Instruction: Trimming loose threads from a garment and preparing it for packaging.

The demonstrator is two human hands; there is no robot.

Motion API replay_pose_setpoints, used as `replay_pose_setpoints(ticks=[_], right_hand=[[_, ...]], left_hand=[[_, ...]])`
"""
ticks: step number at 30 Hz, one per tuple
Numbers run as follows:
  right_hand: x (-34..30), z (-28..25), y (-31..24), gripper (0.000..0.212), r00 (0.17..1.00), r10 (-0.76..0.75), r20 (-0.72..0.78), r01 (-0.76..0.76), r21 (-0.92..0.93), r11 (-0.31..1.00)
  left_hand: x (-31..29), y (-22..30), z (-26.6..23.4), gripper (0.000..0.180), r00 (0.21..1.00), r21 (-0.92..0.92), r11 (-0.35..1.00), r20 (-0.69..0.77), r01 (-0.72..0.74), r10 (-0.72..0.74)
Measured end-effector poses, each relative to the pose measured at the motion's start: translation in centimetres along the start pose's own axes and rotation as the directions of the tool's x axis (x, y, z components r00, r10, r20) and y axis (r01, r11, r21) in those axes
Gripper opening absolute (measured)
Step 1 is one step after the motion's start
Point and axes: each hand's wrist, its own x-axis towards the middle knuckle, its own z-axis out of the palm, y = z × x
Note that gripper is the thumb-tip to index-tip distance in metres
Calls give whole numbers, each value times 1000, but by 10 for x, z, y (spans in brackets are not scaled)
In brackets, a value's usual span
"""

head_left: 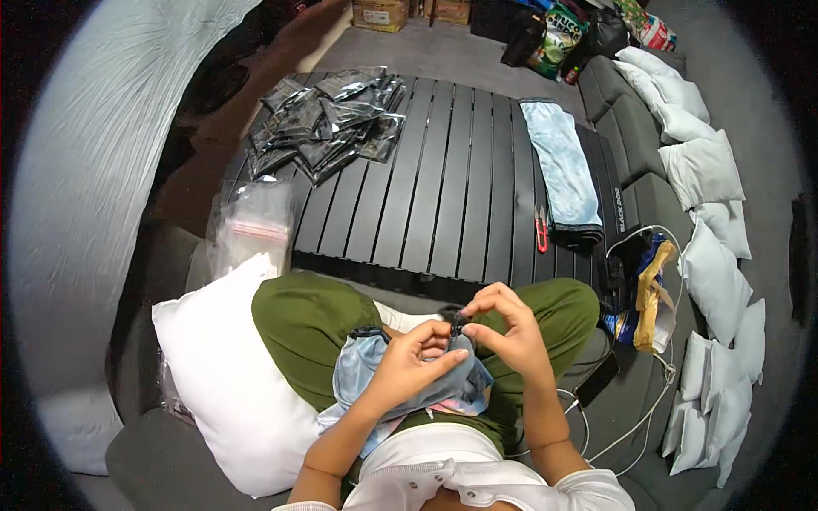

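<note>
In my lap lies a crumpled light-blue cloth (358,368) with a dark edge and a pinkish patch. My left hand (419,362) pinches its dark trim near the middle. Close beside it, my right hand (504,328) pinches the same dark edge between thumb and finger, its other fingers raised. What exactly sits between the fingertips is too small to make out. On the slatted table ahead, a folded light-blue cloth (561,166) with black edging lies to the right. Red-handled thread snips (541,230) rest beside it.
Black items in clear packets (328,119) are heaped on the black slatted table (426,179). Clear bags (256,226) lie at its left corner. A white pillow (239,383) is at my left. Small white pillows (716,272), a white cable (635,443) and a phone (597,379) are at right.
</note>
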Motion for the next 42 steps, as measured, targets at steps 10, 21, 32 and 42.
replay_pose_setpoints(ticks=[10, 21, 32, 42], right_hand=[[-2, -2, 8, 10, 936, 131, 325, -290, 508, 811], [9, -18, -3, 9, 893, 25, 450, -193, 330, 924], [-10, 29, 12, 115, 983, -134, 126, 136, -8, 991], [11, 29, 57, 57, 975, 95, -200, -81, 78, 994]], left_hand=[[7, 17, -16, 29, 986, 232, 959, 43, -164, 158], [19, 19, -27, 24, 852, -32, 966, 479, 256, -210], [10, 91, -12, 36, 949, 269, 963, -304, 0, 85], [15, 200, 13, 26, 751, 181, 812, -312, -554, 582]])
